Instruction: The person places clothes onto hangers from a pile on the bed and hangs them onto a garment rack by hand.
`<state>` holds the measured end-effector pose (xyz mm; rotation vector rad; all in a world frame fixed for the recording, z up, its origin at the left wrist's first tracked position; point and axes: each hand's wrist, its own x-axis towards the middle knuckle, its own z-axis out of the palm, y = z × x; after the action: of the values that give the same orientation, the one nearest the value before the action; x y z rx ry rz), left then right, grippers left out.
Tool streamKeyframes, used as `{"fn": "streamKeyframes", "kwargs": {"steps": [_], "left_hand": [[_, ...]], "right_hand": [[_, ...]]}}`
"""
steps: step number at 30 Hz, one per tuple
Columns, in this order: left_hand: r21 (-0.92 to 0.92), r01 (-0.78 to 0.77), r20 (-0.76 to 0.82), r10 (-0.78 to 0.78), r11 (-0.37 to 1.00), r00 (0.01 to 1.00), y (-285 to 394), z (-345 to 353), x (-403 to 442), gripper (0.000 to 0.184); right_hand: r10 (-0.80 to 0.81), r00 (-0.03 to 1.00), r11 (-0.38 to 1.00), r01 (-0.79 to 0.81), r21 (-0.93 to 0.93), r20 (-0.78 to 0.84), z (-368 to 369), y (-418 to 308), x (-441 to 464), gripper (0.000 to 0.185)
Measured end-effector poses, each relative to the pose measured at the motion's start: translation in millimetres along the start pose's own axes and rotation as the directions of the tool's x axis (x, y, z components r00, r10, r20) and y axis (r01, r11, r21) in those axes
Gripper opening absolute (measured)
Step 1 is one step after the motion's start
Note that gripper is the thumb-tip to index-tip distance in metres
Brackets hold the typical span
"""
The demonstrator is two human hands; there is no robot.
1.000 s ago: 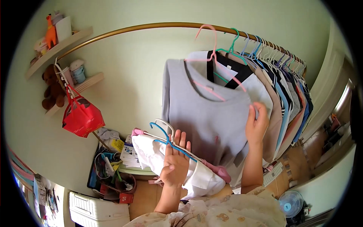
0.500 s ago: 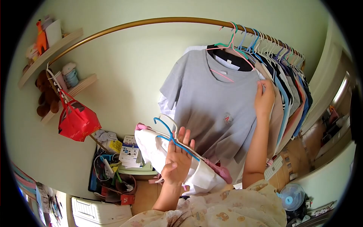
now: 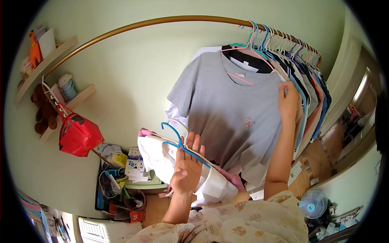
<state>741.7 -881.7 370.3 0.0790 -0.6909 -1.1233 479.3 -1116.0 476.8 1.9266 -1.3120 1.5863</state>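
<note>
My left hand (image 3: 185,176) is palm up with fingers extended. Lying across its fingers are a blue clothes hanger (image 3: 172,128) and a white hanger (image 3: 183,125), which carry a white garment with pink parts (image 3: 216,188). Pinched in my right hand (image 3: 288,101) is the shoulder of a grey T-shirt (image 3: 219,93) with a small red chest mark. That T-shirt hangs from a pink hanger (image 3: 265,60) on the curved brass-coloured rod (image 3: 182,18). A green hanger and a dark-collared garment (image 3: 253,65) show just behind it.
Many more clothes (image 3: 314,97) hang packed along the rod's right end. At left are shelves (image 3: 81,95) with toys and a red bag (image 3: 81,131). Below stand a cluttered box (image 3: 115,184), books (image 3: 137,164) and a white case (image 3: 103,231). A fan (image 3: 313,203) sits lower right.
The view has turned slightly, shifting the shelves and red bag left. The T-shirt's shoulder moves slightly right with my right hand. My left hand still carries the hangers.
</note>
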Motion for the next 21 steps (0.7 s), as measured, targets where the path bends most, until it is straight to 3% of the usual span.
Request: {"fn": "streamKeyframes", "kwargs": {"steps": [1,4,7,9,10,11,12,13,16,17,21], "left_hand": [[0.001,0.005,0.000,-0.005,1.000,1.000,-2,1,3,0.089],[0.005,0.023,0.014,-0.023,1.000,1.000,-10,2,12,0.091],[-0.002,0.042,0.047,-0.042,0.999,0.998,-21,4,22,0.092],[-0.011,0.062,0.059,-0.061,0.998,0.996,-29,4,25,0.094],[-0.015,0.063,0.062,-0.062,0.998,0.996,-32,5,27,0.094],[-0.020,0.066,0.064,-0.064,0.998,0.996,-34,5,29,0.094],[-0.025,0.070,0.066,-0.068,0.997,0.996,-36,6,30,0.095],[-0.036,0.071,0.064,-0.069,0.997,0.996,-38,7,31,0.095],[-0.049,0.067,0.070,-0.063,0.997,0.996,-39,6,32,0.095],[-0.055,0.067,0.061,-0.064,0.996,0.996,-39,6,32,0.096],[-0.067,0.076,0.034,-0.074,0.995,0.997,-37,4,32,0.096]], "right_hand": [[0.003,0.999,1.000,-0.003,-0.001,0.037,-3,-2,-2,0.012],[-0.089,0.995,0.967,0.098,-0.235,0.050,-17,-22,-11,0.022],[-0.231,0.973,0.927,0.212,-0.309,-0.028,-43,-78,-32,0.036],[-0.188,0.972,0.979,0.196,-0.046,0.139,-54,-99,-63,0.044],[-0.221,0.917,0.970,0.170,0.176,0.332,-57,-105,-77,0.044],[-0.286,0.818,0.921,0.091,0.378,0.499,-62,-110,-92,0.043],[-0.332,0.698,0.884,-0.005,0.467,0.635,-59,-110,-110,0.042],[-0.265,0.479,0.858,-0.279,0.431,0.837,-62,-118,-115,0.035],[-0.223,0.674,0.786,-0.303,0.539,0.704,-54,-117,-147,0.028],[-0.162,0.692,0.788,-0.338,0.515,0.703,-56,-120,-149,0.024],[-0.264,0.568,0.816,-0.300,0.494,0.780,-61,-114,-144,0.026]]}}
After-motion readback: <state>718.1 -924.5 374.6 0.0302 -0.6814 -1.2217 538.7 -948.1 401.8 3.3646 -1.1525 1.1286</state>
